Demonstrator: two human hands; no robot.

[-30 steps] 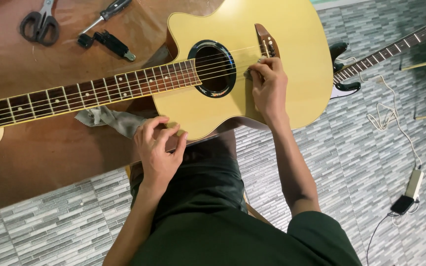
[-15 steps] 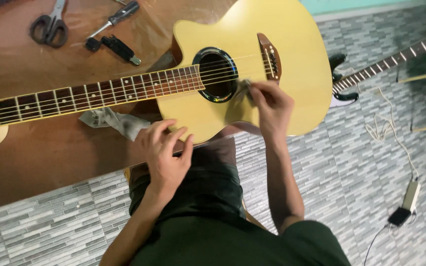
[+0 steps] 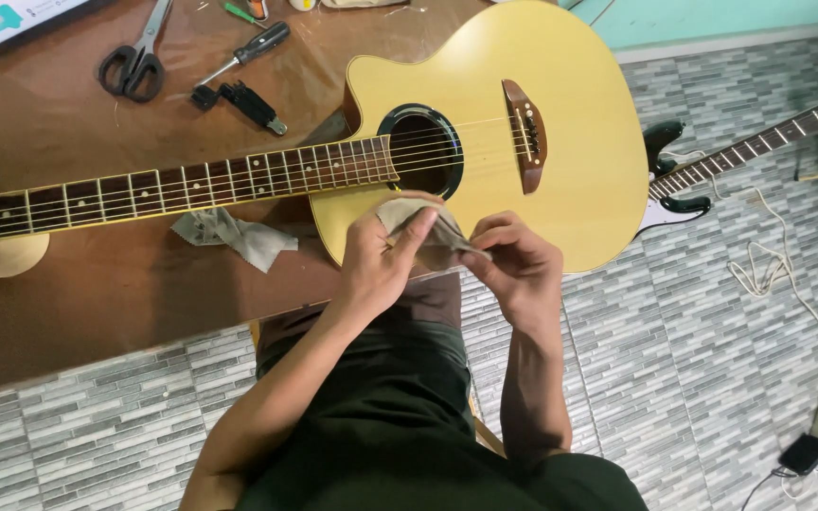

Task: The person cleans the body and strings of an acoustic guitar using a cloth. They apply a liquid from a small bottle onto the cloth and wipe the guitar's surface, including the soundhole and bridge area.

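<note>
Two hands up at the low edge of a yellow guitar (image 3: pixel 560 85), both pinching one small cloth (image 3: pixel 425 234). Left hand (image 3: pixel 381 260) shut on the cloth's left side, thumb and fingers folded over it. Right hand (image 3: pixel 515 267) shut on the cloth's right corner, fingertips pressed together. Cloth greyish tan, soft, crumpled, pulled a little between the two hands. Just at the rim of the guitar body, below the round black sound hole (image 3: pixel 423 151); touching the wood or not, hard to tell from here.

Guitar flat on a brown table (image 3: pixel 78 303), body sticking out past the table edge over the lap. Top pale yellow and shiny, with a brown bridge (image 3: pixel 528 135) and thin strings running across the hole. Long dark neck (image 3: pixel 163 189) with little white dots, stretched out to the left.

Another rag (image 3: pixel 234 233), grey and rumpled, on the table just below the neck. Black-handled scissors (image 3: pixel 136 61), a screwdriver (image 3: pixel 246 52) and a small black tool (image 3: pixel 243 102) farther up on the table, well apart from the hands.

Grey tiled floor (image 3: pixel 693 360) below. Second guitar (image 3: pixel 740 151), dark with a white part, lying on the floor at the right, near a white cord (image 3: pixel 764 274) and a small charger (image 3: pixel 816 435).
</note>
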